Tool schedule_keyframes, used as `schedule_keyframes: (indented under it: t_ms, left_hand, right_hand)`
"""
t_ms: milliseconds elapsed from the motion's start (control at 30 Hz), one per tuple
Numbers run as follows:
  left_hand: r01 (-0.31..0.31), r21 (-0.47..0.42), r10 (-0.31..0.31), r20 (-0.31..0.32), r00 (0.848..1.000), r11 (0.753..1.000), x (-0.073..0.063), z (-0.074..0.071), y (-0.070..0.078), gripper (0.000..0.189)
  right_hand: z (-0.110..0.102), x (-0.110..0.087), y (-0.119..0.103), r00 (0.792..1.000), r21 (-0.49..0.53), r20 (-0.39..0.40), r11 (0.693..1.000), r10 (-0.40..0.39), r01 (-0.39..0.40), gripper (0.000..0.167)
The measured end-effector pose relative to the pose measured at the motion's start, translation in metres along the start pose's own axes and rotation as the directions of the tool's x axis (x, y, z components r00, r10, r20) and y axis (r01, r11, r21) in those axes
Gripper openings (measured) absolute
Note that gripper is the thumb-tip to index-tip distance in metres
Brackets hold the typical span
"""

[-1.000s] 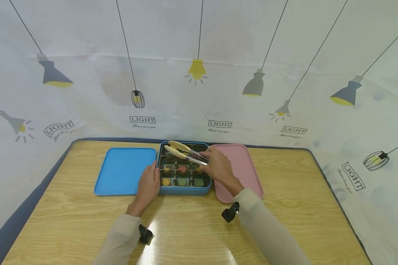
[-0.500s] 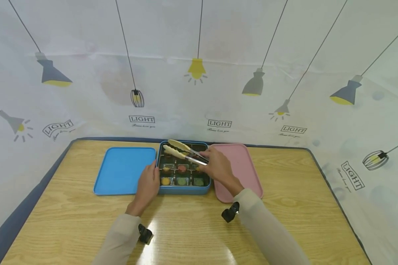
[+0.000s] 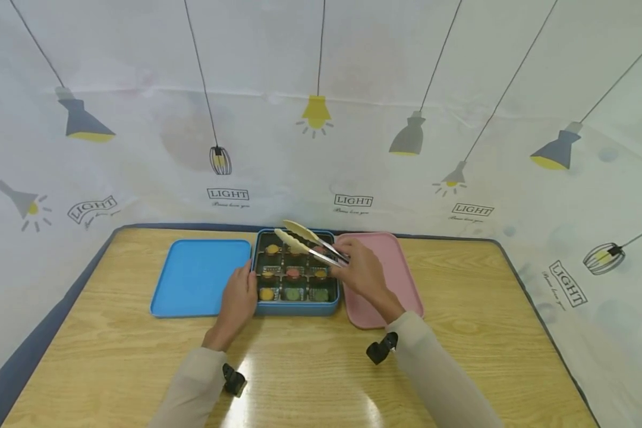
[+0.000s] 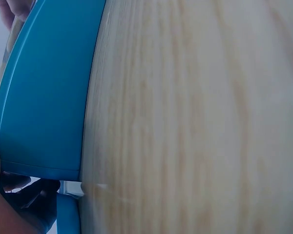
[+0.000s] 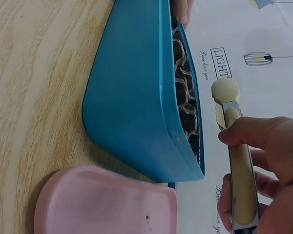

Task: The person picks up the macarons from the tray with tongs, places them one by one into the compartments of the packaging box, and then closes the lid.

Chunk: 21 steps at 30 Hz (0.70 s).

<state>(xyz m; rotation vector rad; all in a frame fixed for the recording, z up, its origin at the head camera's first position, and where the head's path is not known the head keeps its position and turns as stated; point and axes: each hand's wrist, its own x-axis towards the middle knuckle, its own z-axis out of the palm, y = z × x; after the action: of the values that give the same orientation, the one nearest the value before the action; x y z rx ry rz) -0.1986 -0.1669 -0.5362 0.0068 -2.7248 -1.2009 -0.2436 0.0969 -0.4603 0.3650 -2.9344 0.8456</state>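
Observation:
A deep blue box (image 3: 298, 308) stands at the back middle of the table, its inside divided into compartments. Small round pieces in yellow, red and green, such as a red piece (image 3: 293, 273), lie in them. My left hand (image 3: 239, 297) holds the box's left side, thumb at the rim and fingers along the outer wall, partly hidden. Tongs (image 5: 241, 180) with cream tips and metal arms are gripped in my right hand (image 3: 361, 270), above the box's right side. The tips point to the back left, spread apart above the compartments, with nothing visible between them.
A flat blue lid-like tray (image 3: 200, 276) lies left of the box. To the right lies a pink tray (image 3: 390, 273), partly under my right hand in the head view. A printed cloth wall (image 3: 278, 166) rises right behind the box along the table's back edge.
My right hand and the tongs have moved slightly right, and the tips now stand higher. A yellow piece in the back left compartment shows more fully. My left hand stays on the box.

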Motion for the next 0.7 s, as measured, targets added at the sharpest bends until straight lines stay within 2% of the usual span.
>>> schedule_keyframes:
  t_ms: [300, 467, 567, 700]
  left_hand:
    - [-0.004, -0.002, 0.004, -0.004, 1.0, 1.0, -0.001, 0.001, 0.0, 0.047]
    - [0.0, 0.0, 0.0, 0.001, 1.0, 1.0, 0.0, 0.002, 0.0, 0.047]
    - [0.002, 0.002, -0.002, -0.001, 1.0, 1.0, 0.0, 0.002, -0.001, 0.047]
    - [0.0, 0.007, 0.0, -0.001, 1.0, 1.0, 0.0, 0.001, 0.0, 0.046]
  right_hand:
    - [-0.011, -0.012, 0.022, 0.996, 0.073, -0.086, 0.997, 0.034, -0.027, 0.055]
    - [-0.02, -0.02, 0.039, 0.99, 0.081, -0.133, 0.996, 0.054, -0.043, 0.055]
    - [-0.026, -0.026, 0.049, 0.983, 0.09, -0.147, 0.991, 0.113, -0.101, 0.054]
    - [-0.031, -0.034, 0.065, 0.962, 0.098, -0.17, 0.975, 0.213, -0.198, 0.06]
